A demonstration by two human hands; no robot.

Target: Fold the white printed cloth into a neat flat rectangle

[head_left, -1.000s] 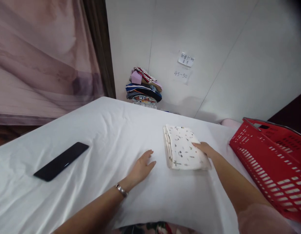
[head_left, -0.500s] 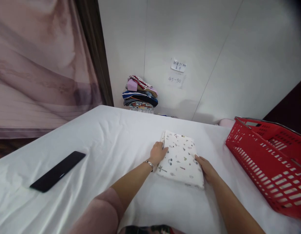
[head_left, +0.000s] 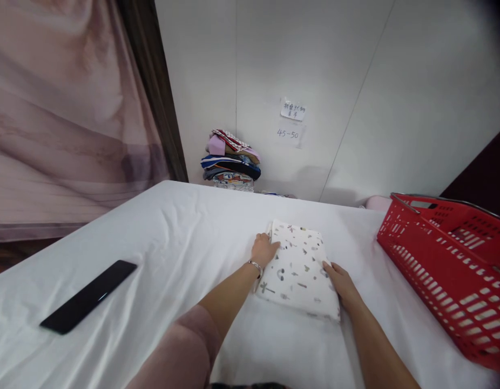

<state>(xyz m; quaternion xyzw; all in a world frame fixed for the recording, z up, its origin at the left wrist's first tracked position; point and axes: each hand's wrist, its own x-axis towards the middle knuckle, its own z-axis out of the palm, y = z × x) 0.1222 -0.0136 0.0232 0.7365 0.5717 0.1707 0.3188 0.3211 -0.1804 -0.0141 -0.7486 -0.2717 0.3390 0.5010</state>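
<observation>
A folded white cloth (head_left: 296, 273) with small printed plants and rainbows lies on the white sheet in front of me. At its left edge is my left hand (head_left: 265, 250), thumb on top and fingers closed round the side. My right hand (head_left: 341, 281) grips the right edge in the same manner, its thumb on the printed face. The fingertips of both hands are partly hidden by the fabric. A bracelet (head_left: 256, 268) circles my left wrist.
A red plastic basket (head_left: 440, 270) stands close on the right. On the left lies a flat black object (head_left: 88, 297), perhaps a phone. Beyond the far edge rises a pile of folded fabrics (head_left: 231, 159) against the wall. A pink curtain (head_left: 63, 119) hangs at the left.
The view has shifted slightly. Both hands keep nearly the same places on the cloth, which still lies folded on the sheet.
</observation>
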